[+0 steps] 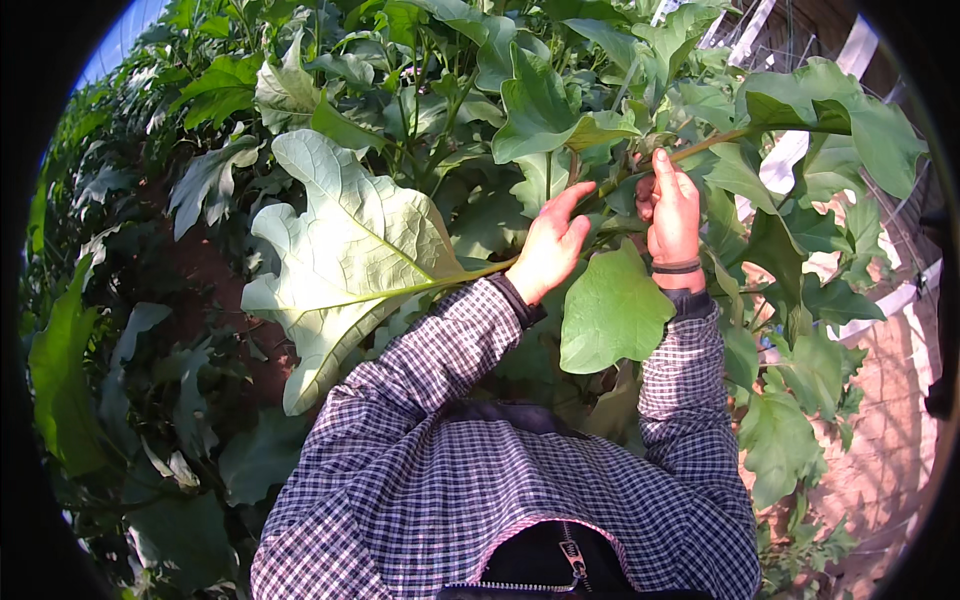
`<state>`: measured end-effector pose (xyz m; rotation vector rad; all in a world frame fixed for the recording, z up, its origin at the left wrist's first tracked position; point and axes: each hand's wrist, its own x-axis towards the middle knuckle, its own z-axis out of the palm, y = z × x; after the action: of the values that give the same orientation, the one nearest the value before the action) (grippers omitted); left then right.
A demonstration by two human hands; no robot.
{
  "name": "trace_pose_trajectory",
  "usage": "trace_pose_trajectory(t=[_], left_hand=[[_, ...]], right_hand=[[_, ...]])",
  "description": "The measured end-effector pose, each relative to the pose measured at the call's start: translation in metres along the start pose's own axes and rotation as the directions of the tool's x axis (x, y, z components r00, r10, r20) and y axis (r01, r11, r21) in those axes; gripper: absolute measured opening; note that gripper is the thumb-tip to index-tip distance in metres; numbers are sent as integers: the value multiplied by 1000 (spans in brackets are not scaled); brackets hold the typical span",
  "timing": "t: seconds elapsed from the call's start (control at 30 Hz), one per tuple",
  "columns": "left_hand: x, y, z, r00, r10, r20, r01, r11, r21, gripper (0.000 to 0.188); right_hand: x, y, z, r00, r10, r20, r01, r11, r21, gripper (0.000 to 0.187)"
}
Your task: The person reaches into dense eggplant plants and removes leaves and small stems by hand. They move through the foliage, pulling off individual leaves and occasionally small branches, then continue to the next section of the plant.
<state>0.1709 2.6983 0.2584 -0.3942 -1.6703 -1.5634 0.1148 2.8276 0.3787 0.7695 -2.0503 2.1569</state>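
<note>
Both of my hands are in among the stems of a leafy plant with big lobed leaves, which looks like eggplant. My right hand (672,212) is closed, its fingers curled at a stem (708,144) that runs off to the upper right. To its left, my left hand (551,243) reaches toward the same stems, with a finger and the thumb stretched out and apart; its other fingers are hidden. A large pale leaf (360,245) spreads left of it, its stalk passing at my left wrist. Below and between the hands hangs a smaller green leaf (617,310).
Dense foliage (420,60) fills the far side and the left. White supports (752,32) and thin wires stand at the upper right. Sunlit reddish ground (880,400) lies on the right, with lower leaves (785,440) beside my right sleeve.
</note>
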Motion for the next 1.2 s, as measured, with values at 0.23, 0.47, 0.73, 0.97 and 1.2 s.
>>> trace_pose_trajectory(t=[0.23, 0.47, 0.73, 0.97, 1.2], left_hand=[[4, 3, -14, 995, 47, 91, -66, 975, 214, 57], [-3, 1, -14, 999, 18, 48, -28, 979, 204, 57], [8, 5, -30, 954, 150, -261, -80, 962, 261, 52], [11, 11, -42, 980, 114, -164, -109, 993, 42, 78], [-17, 8, -19, 979, 179, -102, -203, 926, -319, 107]], right_hand=[[2, -10, 24, 991, 124, -46, -121, 991, 61, 33], [14, 13, 21, 994, -20, 110, 0, 983, 181, 17], [-13, 58, 42, 892, -442, 89, 437, 897, 72, 50], [-44, 74, 44, 736, -667, 116, 676, 713, -183, 11], [-31, 47, 71, 962, -256, 94, 264, 788, -556, 43]])
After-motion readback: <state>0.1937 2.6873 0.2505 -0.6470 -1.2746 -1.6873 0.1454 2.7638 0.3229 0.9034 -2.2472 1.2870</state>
